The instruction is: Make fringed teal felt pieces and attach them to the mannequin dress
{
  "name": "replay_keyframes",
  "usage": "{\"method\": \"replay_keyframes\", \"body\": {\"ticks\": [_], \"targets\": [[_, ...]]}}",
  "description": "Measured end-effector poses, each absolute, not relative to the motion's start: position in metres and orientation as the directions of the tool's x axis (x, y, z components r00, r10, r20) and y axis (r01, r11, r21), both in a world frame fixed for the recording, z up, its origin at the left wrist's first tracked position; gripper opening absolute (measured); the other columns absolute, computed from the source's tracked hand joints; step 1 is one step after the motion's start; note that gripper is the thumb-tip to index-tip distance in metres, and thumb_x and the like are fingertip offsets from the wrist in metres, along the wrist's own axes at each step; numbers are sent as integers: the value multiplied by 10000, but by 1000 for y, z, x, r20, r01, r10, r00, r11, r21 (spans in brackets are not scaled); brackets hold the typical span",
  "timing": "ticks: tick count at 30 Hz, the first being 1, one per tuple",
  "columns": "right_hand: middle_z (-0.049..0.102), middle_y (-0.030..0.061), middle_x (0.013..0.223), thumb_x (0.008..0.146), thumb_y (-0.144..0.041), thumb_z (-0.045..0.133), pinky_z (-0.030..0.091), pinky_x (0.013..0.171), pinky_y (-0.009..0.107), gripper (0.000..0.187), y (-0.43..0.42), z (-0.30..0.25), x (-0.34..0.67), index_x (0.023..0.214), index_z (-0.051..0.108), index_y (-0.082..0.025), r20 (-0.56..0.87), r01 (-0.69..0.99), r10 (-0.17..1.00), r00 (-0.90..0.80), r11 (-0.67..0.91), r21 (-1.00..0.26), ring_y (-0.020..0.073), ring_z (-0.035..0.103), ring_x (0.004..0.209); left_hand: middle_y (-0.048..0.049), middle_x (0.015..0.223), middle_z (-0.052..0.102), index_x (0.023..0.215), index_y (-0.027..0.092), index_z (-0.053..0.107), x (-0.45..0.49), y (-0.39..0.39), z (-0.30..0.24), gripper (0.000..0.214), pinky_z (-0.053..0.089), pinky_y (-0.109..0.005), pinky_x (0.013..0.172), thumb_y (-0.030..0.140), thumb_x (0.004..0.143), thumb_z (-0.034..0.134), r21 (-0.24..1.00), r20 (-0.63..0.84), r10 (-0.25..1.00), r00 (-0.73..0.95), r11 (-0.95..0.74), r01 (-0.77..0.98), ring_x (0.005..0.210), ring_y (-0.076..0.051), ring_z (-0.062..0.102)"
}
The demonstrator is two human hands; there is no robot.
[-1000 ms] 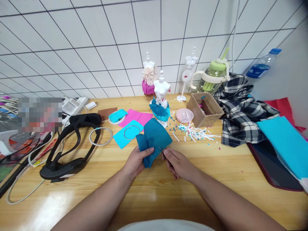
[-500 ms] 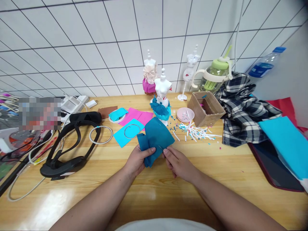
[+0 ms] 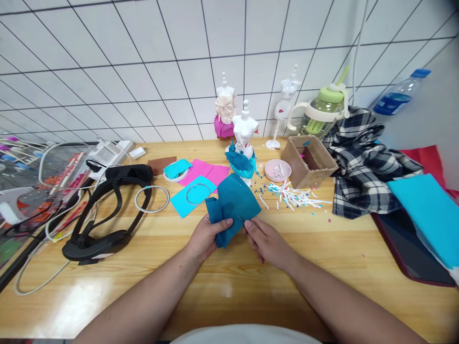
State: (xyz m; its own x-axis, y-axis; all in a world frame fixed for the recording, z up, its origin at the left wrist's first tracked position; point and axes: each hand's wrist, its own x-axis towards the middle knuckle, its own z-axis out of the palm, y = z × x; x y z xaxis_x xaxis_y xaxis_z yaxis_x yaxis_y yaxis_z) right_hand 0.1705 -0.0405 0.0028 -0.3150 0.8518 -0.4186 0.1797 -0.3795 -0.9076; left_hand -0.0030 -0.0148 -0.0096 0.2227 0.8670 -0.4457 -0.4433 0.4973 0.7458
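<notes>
A folded piece of teal fabric [image 3: 234, 198] is held above the table, its left side bunched in layers. My left hand [image 3: 206, 237] is closed on its lower left, thumb pressed on top. At the lower right edge my right hand [image 3: 263, 241] pinches a thin needle [image 3: 241, 219], whose shaft lies against the cloth; whether it passes through, I cannot tell. Behind the fabric stands a small white dress form [image 3: 245, 129] wearing a ruffled teal skirt [image 3: 241, 165].
Two more dress forms [image 3: 225, 102] stand by the wall. Right of the fabric are a pink dish [image 3: 278, 170], white paper strips [image 3: 297, 197] and a cardboard box [image 3: 315, 174]. To the left lie blue cloth [image 3: 179, 203], metal hoops [image 3: 136, 198] and a black headset [image 3: 96, 246].
The view has shifted slightly. Both hands keep their hold on the fabric and needle, with hardly any movement between them.
</notes>
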Motion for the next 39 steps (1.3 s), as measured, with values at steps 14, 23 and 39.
{"method": "replay_keyframes", "body": {"ticks": [14,23,39], "targets": [[421,-54,561,921,-585,357,326,424,227,403,-40,-1,170,762,436,-223,-314,221,902,-297,-255,-941,97,398,450,-101,972,753,987,132,701,2,-15,-9,371,498,-396,957,228,650,821,761,-422,890,172,452,-466,968,-265,692],[429,-38,565,932,-562,349,359,464,252,391,-41,-2,168,754,450,-229,-323,283,906,-274,-245,-927,125,430,491,-91,948,757,960,134,702,1,-16,-10,363,506,-388,948,216,631,829,768,-429,888,165,454,-452,953,-262,696],[412,-57,548,866,-664,388,384,324,215,468,-42,-3,167,775,477,-213,-426,184,865,-265,-389,-903,88,389,392,-67,951,753,979,151,700,2,-18,-12,359,515,-370,910,216,647,821,785,-399,900,177,435,-441,906,-228,696]]}}
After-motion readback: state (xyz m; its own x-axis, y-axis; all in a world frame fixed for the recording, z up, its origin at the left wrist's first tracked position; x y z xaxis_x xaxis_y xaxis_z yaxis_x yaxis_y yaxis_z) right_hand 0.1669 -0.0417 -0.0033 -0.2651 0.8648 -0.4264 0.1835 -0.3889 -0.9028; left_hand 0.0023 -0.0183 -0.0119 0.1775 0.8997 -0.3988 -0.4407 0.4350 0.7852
